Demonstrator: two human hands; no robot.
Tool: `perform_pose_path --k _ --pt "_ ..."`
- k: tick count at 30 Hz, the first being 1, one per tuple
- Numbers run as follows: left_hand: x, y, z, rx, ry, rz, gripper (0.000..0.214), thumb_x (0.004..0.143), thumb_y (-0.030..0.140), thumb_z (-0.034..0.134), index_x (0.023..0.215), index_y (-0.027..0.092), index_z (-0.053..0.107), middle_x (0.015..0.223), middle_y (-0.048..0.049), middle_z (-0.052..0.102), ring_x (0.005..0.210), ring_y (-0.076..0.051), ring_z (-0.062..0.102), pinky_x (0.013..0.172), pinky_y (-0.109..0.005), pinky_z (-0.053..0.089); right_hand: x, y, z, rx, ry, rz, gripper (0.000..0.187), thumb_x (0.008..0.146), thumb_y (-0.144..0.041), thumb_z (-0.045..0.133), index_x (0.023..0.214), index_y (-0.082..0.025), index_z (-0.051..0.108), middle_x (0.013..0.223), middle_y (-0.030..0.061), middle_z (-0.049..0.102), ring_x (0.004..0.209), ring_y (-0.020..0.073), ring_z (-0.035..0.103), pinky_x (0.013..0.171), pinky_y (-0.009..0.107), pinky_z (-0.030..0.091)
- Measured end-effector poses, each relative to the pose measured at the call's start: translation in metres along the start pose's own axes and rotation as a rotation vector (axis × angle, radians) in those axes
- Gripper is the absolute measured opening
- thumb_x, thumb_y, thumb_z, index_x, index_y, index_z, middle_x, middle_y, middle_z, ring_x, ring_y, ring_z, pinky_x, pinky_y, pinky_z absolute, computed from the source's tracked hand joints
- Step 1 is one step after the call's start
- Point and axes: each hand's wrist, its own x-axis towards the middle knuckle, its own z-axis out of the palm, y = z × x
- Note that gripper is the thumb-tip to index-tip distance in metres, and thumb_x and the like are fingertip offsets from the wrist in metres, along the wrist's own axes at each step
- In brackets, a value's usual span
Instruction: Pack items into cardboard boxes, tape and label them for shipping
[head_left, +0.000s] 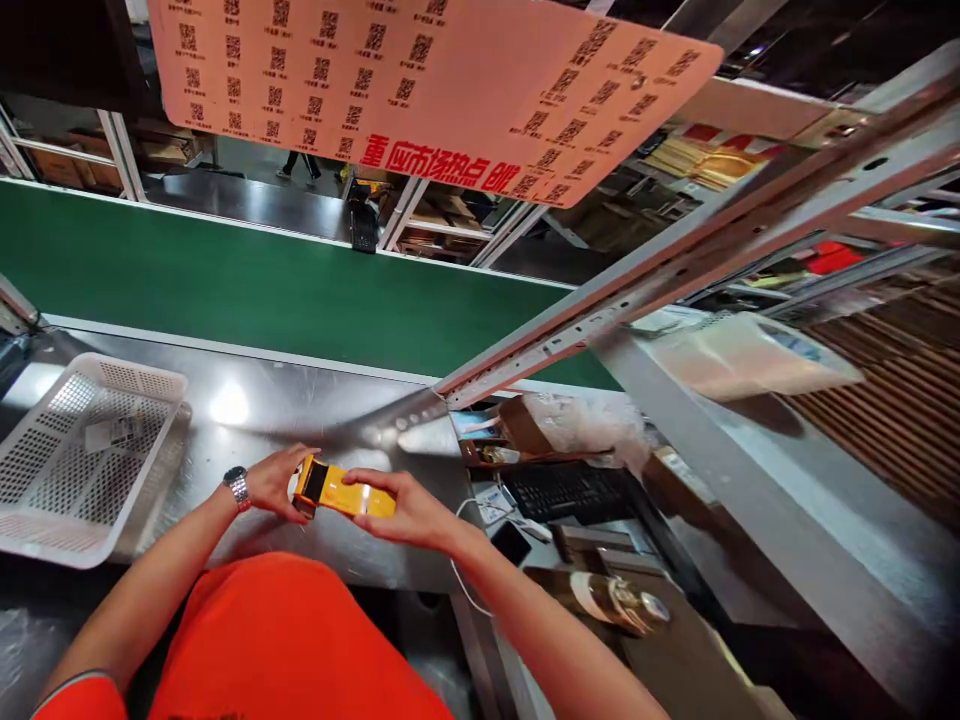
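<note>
Over the steel bench, my two hands hold a yellow oblong object (343,490) between them. It has a black section near its left end and a shiny yellow body; its exact kind I cannot make out. My left hand (271,482), with a metal watch (238,487) on the wrist, closes around the left end, where something whitish shows at the fingers. My right hand (414,512) grips the right end, thumb and fingers on opposite edges. Parts of both ends are hidden by the fingers.
A white perforated basket (150,490) containing a small label sits at left. Beyond the steel bench (247,375) runs a green conveyor belt (262,290). A pink QR-code board (480,90) hangs overhead. At right are a slanted metal post (570,325), a keyboard (566,492) and a tape-wrapped bottle-like item (600,597).
</note>
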Motion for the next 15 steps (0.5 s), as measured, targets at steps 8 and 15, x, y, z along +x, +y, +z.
perform_pose_path --k 8,15 --pt "-0.067 -0.023 -0.068 0.045 0.100 -0.144 0.099 0.061 0.033 0.100 0.149 0.012 0.059 0.149 -0.0124 0.069 0.134 -0.033 0.066 0.121 -0.050 0.055 0.010 0.013 -0.002 -0.106 -0.024 -0.010 0.059 0.076 -0.034 0.082 0.134 -0.020 0.084 0.099 0.0046 0.083 0.076 0.0184 0.068 0.067 0.026 0.052" --pt "-0.111 -0.070 -0.071 0.228 0.076 -0.388 0.096 0.066 0.024 0.089 0.154 0.005 0.054 0.139 -0.0071 0.076 0.114 -0.026 0.074 0.102 -0.034 0.059 0.110 0.049 0.096 -0.092 -0.087 -0.042 0.059 0.078 -0.038 0.082 0.134 -0.019 0.084 0.107 0.0055 0.084 0.085 0.0224 0.071 0.076 0.031 0.056"
